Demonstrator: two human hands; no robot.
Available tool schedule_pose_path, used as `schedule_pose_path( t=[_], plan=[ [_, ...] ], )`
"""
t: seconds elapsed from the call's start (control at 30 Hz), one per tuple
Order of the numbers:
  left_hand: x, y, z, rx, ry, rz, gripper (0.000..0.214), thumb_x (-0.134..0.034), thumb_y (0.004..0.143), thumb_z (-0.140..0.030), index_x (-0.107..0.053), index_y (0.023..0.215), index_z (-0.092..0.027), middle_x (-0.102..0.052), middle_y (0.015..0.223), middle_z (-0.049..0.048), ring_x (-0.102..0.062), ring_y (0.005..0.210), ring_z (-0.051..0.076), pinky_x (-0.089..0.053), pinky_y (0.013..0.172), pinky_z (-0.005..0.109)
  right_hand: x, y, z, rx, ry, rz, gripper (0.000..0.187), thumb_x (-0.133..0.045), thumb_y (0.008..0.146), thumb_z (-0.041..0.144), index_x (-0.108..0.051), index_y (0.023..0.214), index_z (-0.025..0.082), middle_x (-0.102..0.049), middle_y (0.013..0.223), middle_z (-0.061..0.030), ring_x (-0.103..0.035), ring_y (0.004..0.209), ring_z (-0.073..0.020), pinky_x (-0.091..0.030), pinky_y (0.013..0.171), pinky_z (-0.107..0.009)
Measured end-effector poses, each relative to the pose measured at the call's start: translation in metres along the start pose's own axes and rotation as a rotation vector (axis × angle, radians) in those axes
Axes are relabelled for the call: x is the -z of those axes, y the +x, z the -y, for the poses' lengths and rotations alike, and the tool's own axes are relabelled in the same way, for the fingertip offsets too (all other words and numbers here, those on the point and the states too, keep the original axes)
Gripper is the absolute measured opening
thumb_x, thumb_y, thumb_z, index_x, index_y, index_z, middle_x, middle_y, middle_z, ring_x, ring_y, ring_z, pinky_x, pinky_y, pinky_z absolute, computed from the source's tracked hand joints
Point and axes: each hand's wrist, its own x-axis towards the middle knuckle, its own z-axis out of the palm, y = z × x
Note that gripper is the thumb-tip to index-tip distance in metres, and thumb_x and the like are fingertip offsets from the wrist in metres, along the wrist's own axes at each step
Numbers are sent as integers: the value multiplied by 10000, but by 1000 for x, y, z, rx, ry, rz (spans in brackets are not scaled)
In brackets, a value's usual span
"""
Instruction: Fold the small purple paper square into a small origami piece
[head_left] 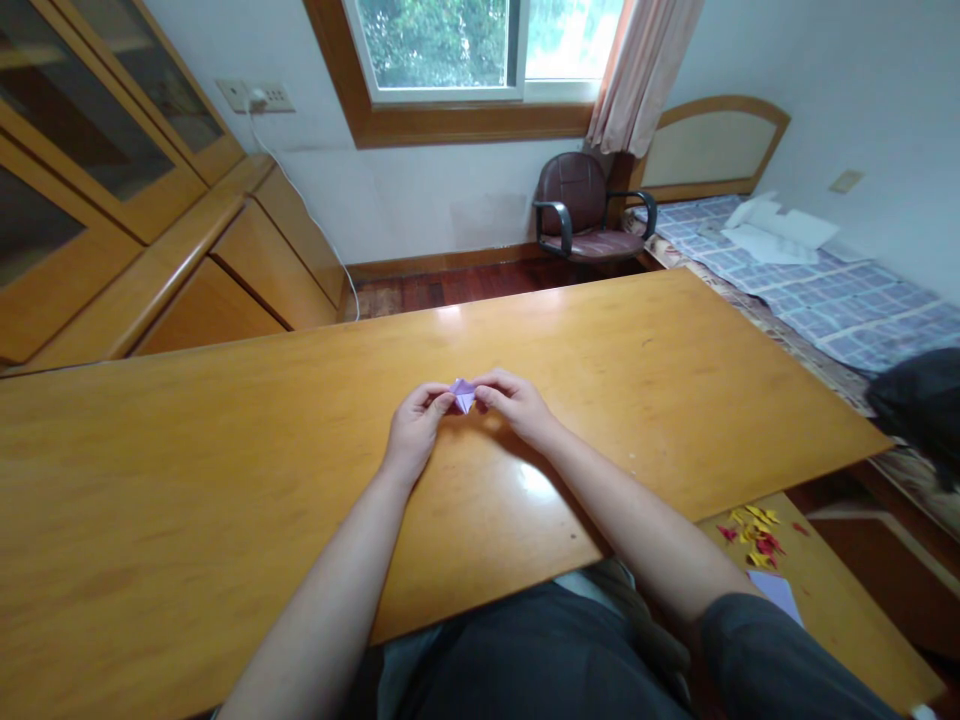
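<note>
A small folded piece of purple paper (464,398) is held just over the wooden table (225,480), between my two hands. My left hand (418,422) pinches its left side with thumb and fingers. On the opposite side, my right hand (519,405) grips the paper the same way. The middle of the paper shows creases and a point facing down toward me. Fingertips cover its two side edges.
At the lower right, a lower wooden surface (840,600) carries several red and yellow folded paper pieces (757,532) and purple paper (778,594). Beyond the table stand a brown armchair (574,200), a bed (817,280) and a cabinet (247,265). A dark bag (922,400) lies at right.
</note>
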Motion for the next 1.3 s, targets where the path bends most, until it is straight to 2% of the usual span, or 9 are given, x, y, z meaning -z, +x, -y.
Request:
schedule_pose_path(
  t=[0.1, 0.57, 0.73, 0.97, 1.3],
  plan=[
    [1, -1, 0, -2, -16, -16, 270, -706, 824, -445, -684, 868, -179, -706, 778, 12, -664, 734, 156, -540, 757, 288, 1, 0, 2, -10, 9, 18, 272, -640, 876, 423, -729, 982, 189, -627, 801, -12, -600, 732, -135, -495, 752, -292],
    [0, -2, -1, -8, -168, 6, 320, -705, 821, -494, -692, 832, -174, -707, 782, 27, -656, 730, 149, -530, 738, 263, 0, 0, 5, -122, 216, 16, 206, -769, 734, 317, -760, 890, 183, -671, 817, -9, -592, 737, -133, -469, 760, -292],
    [1, -3, -2, -28, -82, 13, 301, -712, 821, -470, -703, 800, -170, -700, 754, 24, -650, 728, 151, -522, 748, 262, -1, 1, 6, -149, 211, -14, 182, -774, 717, 309, -747, 831, 171, -654, 760, 3, -584, 706, -129, -461, 730, -286],
    [2, -2, -5, -55, 19, 40, 258, -709, 825, -435, -726, 823, -177, -722, 797, 25, -661, 770, 165, -523, 763, 268, 0, 1, 10, -132, 194, 15, 170, -764, 733, 318, -746, 807, 166, -626, 726, 7, -580, 676, -125, -461, 702, -281],
    [3, -1, -3, -27, 29, 21, 189, -753, 768, -368, -734, 823, -188, -732, 810, 19, -661, 783, 172, -512, 779, 278, -4, 1, 3, -225, 321, 20, 228, -814, 654, 299, -695, 804, 175, -692, 731, 12, -613, 661, -128, -488, 690, -280]
  ],
)
